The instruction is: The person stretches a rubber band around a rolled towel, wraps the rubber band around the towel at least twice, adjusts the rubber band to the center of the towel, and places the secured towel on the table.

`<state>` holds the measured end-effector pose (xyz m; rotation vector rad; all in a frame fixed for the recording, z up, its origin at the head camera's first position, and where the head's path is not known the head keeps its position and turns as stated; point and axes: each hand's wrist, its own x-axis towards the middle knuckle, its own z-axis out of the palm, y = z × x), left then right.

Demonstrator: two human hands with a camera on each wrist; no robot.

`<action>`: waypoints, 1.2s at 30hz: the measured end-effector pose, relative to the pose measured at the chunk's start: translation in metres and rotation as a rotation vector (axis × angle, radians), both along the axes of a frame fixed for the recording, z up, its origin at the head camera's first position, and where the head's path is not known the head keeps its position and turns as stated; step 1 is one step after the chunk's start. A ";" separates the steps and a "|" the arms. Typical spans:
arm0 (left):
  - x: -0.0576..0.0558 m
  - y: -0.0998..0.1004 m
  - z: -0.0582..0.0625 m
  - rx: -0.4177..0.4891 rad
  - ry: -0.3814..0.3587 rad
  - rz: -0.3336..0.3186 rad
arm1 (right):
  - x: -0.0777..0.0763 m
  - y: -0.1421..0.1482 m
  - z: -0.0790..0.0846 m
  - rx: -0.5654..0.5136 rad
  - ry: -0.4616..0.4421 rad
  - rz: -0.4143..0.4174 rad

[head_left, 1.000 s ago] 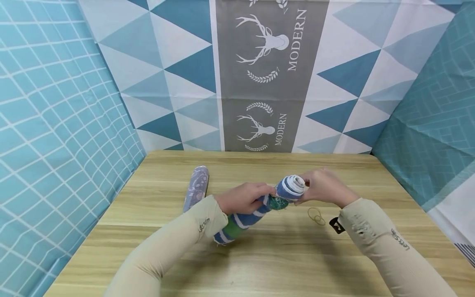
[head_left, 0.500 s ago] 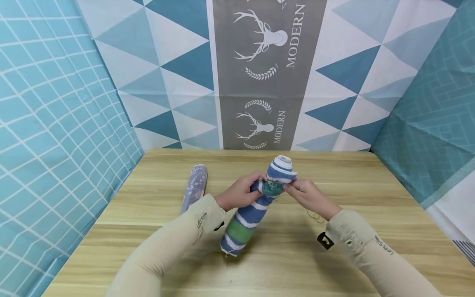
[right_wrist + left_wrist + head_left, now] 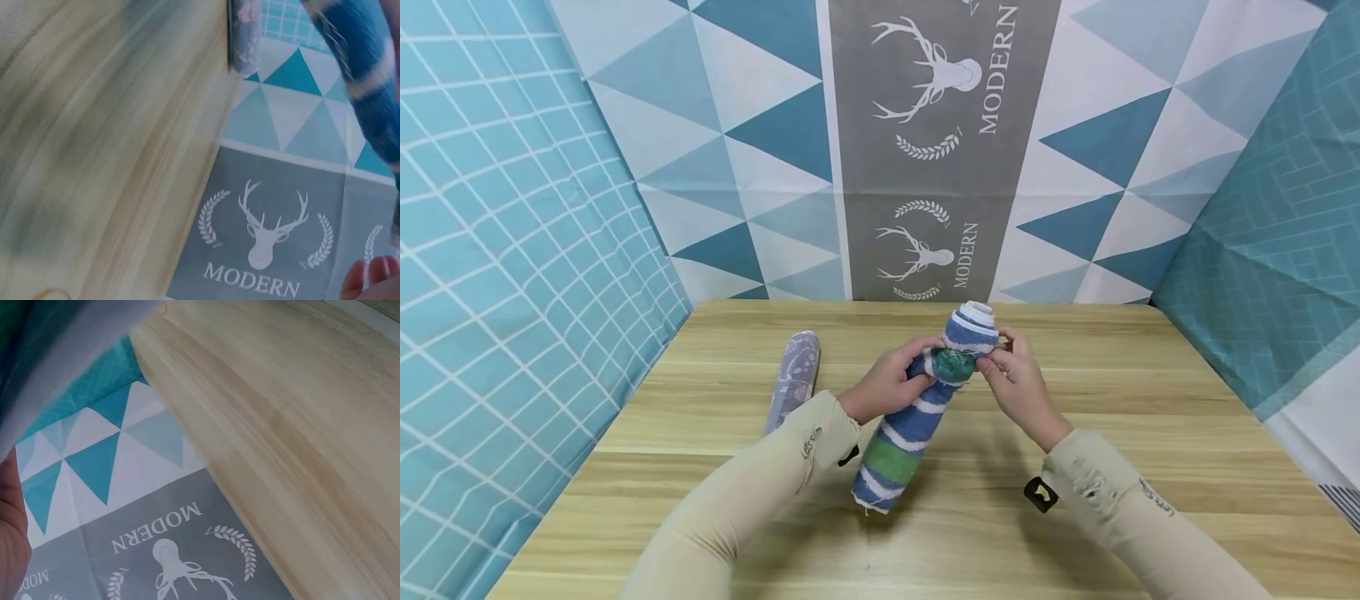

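Observation:
A rolled striped towel (image 3: 897, 450) in blue, white and green stands tilted over the middle of the table, its spiral end up and away. Just below that end, the roll narrows at a dark green section. My left hand (image 3: 887, 385) grips the roll from the left, fingers behind and thumb in front. On the other side my right hand (image 3: 1018, 383) pinches the towel's side at the narrowed part with thumb and fingertips. In the right wrist view, the towel (image 3: 362, 75) crosses the upper right, with fingertips (image 3: 369, 275) below it.
A purple-grey patterned roll (image 3: 795, 375) lies on the wooden table (image 3: 737, 533) to the left, partly behind the left sleeve. In the right wrist view, part of a tan rubber band (image 3: 53, 294) shows on the table. A patterned cloth wall (image 3: 917, 167) rises behind the table.
The towel roll has swung more upright, its spiral end moving up and away. My right hand has shifted from that end down to the narrowed part. The left hand keeps its grip.

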<state>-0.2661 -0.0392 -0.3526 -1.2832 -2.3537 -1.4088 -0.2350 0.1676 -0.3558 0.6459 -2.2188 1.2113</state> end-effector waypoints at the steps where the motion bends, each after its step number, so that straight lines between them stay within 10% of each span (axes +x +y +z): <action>1: 0.000 0.000 -0.001 -0.006 0.006 0.006 | 0.000 -0.001 0.000 -0.005 -0.001 -0.008; 11: 0.006 0.007 -0.004 -0.037 -0.054 0.122 | -0.001 -0.007 0.000 0.008 -0.041 -0.087; 19: 0.006 0.011 0.001 0.053 0.088 0.320 | 0.001 -0.014 0.005 0.053 -0.088 -0.062; 36: -0.021 -0.005 -0.006 0.053 0.146 0.484 | 0.004 -0.019 0.002 0.113 -0.132 0.037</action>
